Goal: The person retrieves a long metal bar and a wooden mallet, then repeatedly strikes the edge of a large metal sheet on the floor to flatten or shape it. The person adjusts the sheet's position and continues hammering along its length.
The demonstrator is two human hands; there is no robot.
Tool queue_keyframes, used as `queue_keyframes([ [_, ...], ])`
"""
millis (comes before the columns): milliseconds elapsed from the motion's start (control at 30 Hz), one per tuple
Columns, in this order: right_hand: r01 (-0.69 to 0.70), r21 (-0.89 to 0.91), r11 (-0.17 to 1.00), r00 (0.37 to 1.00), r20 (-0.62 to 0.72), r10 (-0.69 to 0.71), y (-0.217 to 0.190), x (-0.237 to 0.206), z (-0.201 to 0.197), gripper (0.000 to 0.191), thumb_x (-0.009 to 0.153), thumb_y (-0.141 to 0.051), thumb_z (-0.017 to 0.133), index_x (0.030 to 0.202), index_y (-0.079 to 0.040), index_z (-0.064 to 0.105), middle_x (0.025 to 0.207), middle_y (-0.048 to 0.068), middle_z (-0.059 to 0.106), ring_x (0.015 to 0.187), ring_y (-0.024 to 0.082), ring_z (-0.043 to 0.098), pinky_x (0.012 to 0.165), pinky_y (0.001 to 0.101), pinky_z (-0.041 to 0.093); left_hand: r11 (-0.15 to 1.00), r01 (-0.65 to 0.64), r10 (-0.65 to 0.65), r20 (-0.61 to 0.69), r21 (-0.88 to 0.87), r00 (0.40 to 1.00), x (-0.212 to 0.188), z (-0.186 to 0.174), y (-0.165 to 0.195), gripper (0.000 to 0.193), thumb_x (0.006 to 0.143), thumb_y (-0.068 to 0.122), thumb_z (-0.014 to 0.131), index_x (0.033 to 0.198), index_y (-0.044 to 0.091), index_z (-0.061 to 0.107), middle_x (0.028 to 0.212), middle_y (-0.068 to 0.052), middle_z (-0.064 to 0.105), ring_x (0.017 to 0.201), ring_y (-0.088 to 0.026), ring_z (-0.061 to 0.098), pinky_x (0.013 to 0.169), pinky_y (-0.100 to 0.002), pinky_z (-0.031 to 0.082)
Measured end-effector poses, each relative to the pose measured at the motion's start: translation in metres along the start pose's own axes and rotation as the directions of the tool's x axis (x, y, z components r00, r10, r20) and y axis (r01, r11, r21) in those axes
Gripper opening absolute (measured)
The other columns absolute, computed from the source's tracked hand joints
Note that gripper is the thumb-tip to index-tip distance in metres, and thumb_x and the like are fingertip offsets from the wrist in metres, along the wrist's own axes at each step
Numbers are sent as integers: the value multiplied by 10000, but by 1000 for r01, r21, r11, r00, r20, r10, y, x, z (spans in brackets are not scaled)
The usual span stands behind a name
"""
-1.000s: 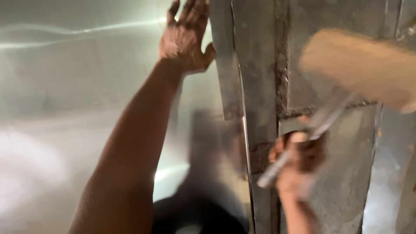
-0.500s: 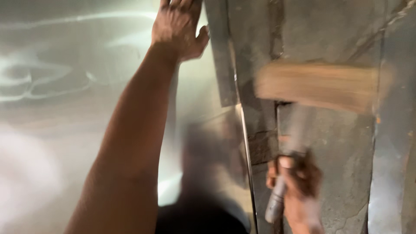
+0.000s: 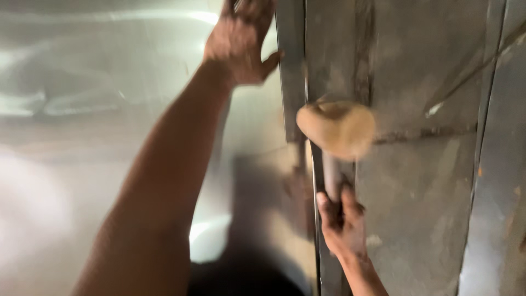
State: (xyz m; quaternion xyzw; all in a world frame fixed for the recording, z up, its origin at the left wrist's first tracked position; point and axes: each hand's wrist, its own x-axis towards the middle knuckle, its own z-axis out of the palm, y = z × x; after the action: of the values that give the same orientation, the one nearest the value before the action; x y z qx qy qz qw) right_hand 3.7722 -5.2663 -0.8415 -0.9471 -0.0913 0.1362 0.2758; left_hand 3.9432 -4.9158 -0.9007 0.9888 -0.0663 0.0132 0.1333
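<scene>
Item: wooden mallet (image 3: pixel 336 129), gripped by its handle in our right hand (image 3: pixel 344 225), fingers wrapped tight. Its blurred head now sits at the vertical seam (image 3: pixel 313 181) of the sheet metal panel (image 3: pixel 109 109); half a second ago it lay sideways, further right, so a blow is landing. Our left hand (image 3: pixel 241 41), fingers spread flat and holding nothing, still braces the panel's upper edge, barely shifted.

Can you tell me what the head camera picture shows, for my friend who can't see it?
A person's right hand grips the handle of a wooden mallet, its blurred head right at the edge of a shiny metal sheet. Their left hand is stretched up with its palm pressed flat on that sheet, beside a grey, rough wall.
</scene>
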Motion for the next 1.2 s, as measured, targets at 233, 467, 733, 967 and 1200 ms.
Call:
queue_keyframes([
  [233, 77, 438, 896, 982, -187, 7, -4, 8, -1, 396, 988, -248, 631, 1296, -28, 516, 751, 37, 599, 628, 93, 560, 566, 268, 494, 967, 221, -168, 334, -128, 928, 1, 1, 4, 838, 989, 582, 497, 1559, -19, 367, 1522, -231, 453, 1438, -353, 387, 1203, -513, 264],
  [467, -22, 473, 881, 995, -76, 66, 7, 46, 16, 188, 1032, -187, 616, 1147, -38, 615, 799, 71, 696, 628, 113, 667, 543, 316, 557, 997, 67, -64, 114, -27, 991, -1, 20, -3, 908, 979, 600, 548, 1560, -64, 336, 1590, -187, 378, 1486, -315, 309, 1245, -517, 160],
  [733, 136, 501, 855, 971, -238, -15, -13, 73, -2, 144, 1069, -169, 626, 1103, -36, 581, 803, 45, 691, 656, 104, 677, 627, 305, 609, 999, -36, 37, 35, -26, 999, 18, 10, -27, 925, 983, 662, 521, 1552, -39, 323, 1600, -239, 347, 1478, -357, 297, 1202, -518, 223],
  [967, -132, 531, 837, 984, -32, 176, -22, 102, 19, 260, 987, -153, 663, 1196, -7, 611, 761, 76, 650, 595, 131, 616, 515, 295, 532, 999, 22, -28, 233, 27, 972, 47, 7, -46, 985, 964, 702, 472, 1617, -6, 267, 1657, -176, 249, 1533, -307, 222, 1241, -507, 211],
  [1200, -312, 413, 856, 950, 116, 290, -52, 157, 19, 269, 944, -148, 722, 1146, 8, 636, 787, 116, 619, 653, 159, 604, 516, 303, 511, 999, 25, -20, 222, -20, 975, 54, 2, -51, 1045, 848, 731, 489, 1595, 36, 264, 1683, -129, 121, 1541, -242, 112, 1247, -484, 106],
])
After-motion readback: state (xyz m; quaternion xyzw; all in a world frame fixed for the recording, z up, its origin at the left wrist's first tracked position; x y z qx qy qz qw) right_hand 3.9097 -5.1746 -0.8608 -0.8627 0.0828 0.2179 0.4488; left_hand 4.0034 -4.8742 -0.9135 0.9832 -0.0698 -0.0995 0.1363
